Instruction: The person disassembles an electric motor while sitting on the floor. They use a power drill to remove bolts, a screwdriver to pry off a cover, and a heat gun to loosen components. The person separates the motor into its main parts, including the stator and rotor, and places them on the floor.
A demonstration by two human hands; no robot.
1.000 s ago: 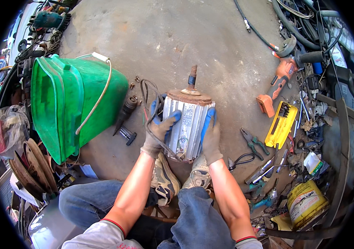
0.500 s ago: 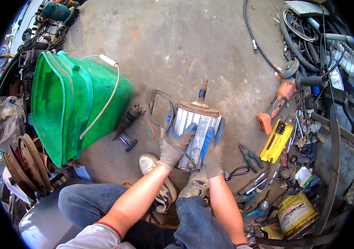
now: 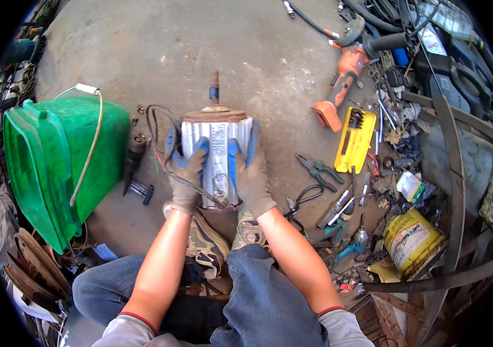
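Note:
A finned silver electric motor [image 3: 218, 156] lies on the floor in front of my shoes, its rusty shaft [image 3: 214, 87] pointing away from me. My left hand [image 3: 186, 173], in a grey and blue work glove, grips its left side with the thumb on top. My right hand [image 3: 253, 173], gloved alike, clasps the right side. A dark power cable [image 3: 157, 118] loops out at the motor's left and runs across my left hand to its near end. Bare red and green wire ends [image 3: 157, 159] show beside that hand. The undersides of my fingers are hidden.
A green bucket [image 3: 105, 144] lies on its side at left, with a dark pointed tool [image 3: 134, 156] beside it. At right are an orange angle grinder [image 3: 345, 81], a yellow bit case [image 3: 355, 139], pliers [image 3: 319, 170] and a yellow can [image 3: 413, 243] among scrap.
My view has shifted, so most things appear farther left and higher. Both hands stay clasped on the motor; I cannot tell whether it has moved along the floor.

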